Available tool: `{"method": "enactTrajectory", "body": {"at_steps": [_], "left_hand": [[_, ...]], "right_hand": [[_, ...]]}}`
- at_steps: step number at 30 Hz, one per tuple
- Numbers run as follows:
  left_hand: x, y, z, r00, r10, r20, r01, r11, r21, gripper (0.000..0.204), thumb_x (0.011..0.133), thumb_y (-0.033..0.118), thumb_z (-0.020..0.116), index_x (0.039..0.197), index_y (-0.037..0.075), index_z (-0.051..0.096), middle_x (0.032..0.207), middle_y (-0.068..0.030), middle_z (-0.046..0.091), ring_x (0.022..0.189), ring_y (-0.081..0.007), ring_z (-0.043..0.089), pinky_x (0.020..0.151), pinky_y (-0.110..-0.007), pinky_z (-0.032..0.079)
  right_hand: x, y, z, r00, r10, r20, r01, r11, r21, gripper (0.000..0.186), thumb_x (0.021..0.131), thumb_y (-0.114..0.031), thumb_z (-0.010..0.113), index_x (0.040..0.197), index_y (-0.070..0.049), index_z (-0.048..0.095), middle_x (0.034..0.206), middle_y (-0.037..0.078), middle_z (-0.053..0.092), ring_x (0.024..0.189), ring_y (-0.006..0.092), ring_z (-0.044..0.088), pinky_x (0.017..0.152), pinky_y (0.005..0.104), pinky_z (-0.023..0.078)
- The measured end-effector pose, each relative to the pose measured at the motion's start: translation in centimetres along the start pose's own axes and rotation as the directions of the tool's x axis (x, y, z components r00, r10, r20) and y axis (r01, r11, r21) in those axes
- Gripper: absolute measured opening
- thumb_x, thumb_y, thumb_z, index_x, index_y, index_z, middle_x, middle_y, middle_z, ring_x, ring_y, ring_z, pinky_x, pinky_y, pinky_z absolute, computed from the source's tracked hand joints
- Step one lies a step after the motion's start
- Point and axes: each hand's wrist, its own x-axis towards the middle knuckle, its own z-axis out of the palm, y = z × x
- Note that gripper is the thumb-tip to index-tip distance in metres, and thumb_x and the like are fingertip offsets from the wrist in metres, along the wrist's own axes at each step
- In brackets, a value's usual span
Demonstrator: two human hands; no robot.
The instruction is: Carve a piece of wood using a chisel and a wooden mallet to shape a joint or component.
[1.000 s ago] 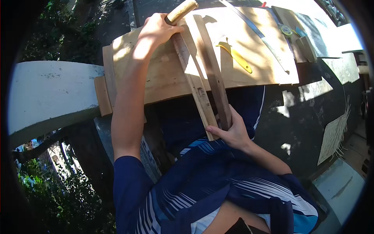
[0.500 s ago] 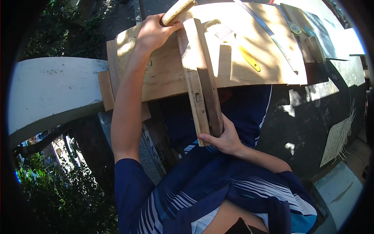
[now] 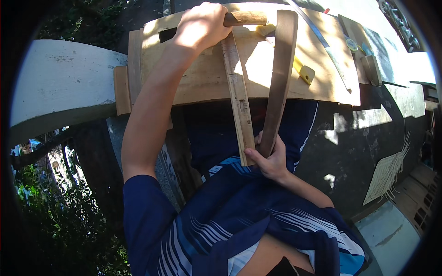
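My left hand (image 3: 205,25) is closed round a round wooden handle (image 3: 246,18), whose bare end points right; its other end is hidden in the fist. Just under that fist is the upper end of a pale, notched wooden strip (image 3: 237,87). Whether the fingers also touch it I cannot tell. My right hand (image 3: 272,160) grips the lower ends of the pale strip and a darker wooden strip (image 3: 281,69), thumb on the pale one. The two strips spread apart upward in a V, over the edge of a plywood board (image 3: 198,83).
On the board lie a yellow-handled tool (image 3: 306,73), partly covered by the dark strip, and a long thin blade (image 3: 322,43). A small round roll (image 3: 351,44) and wood offcuts (image 3: 371,69) sit to the right. A white concrete ledge (image 3: 73,83) extends left; a woven mat piece (image 3: 386,175) lies at right.
The dark strip has swung right, away from the pale strip, opening a wide gap. My left hand has shifted up and right, and the round handle has turned from slanting upward to nearly level.
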Motion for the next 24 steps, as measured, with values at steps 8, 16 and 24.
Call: {"method": "enactTrajectory", "body": {"at_steps": [8,16,24], "left_hand": [[0.3,-3.7,0.1,0.955,-0.262,0.137,0.294,0.889,-0.352,0.056,0.081,0.051,0.079,0.111,0.003,0.077,0.084,-0.0123,0.073,0.078,-0.0234,0.070,0.075,-0.038,0.054],[-1.8,-6.2,-2.5,0.973,-0.230,-0.023,0.206,0.906,-0.371,0.036,0.092,0.032,0.076,0.119,0.008,0.070,0.080,-0.0034,0.064,0.063,-0.0127,0.055,0.061,-0.033,0.047],[-3.4,-6.4,-5.0,0.953,-0.272,0.137,0.278,0.596,-0.753,0.037,0.092,0.033,0.078,0.112,0.004,0.067,0.082,0.0006,0.062,0.071,-0.0077,0.053,0.065,-0.027,0.043]], "right_hand": [[-0.6,0.0,-0.5,0.975,0.218,0.048,-0.220,0.974,0.052,0.036,0.091,-0.015,0.082,0.102,-0.008,0.048,0.088,0.002,0.056,0.078,0.0090,0.061,0.066,0.0252,0.051],[1.3,-0.7,1.7,0.995,-0.056,0.088,0.062,0.996,-0.071,0.055,0.089,-0.027,0.084,0.124,0.005,0.055,0.098,0.015,0.073,0.090,0.0217,0.073,0.082,0.0329,0.057],[4.1,0.2,6.7,0.961,-0.014,0.275,0.047,0.993,-0.113,0.053,0.092,-0.034,0.081,0.116,0.004,0.053,0.073,0.015,0.061,0.065,0.0176,0.063,0.059,0.0346,0.048]]}}
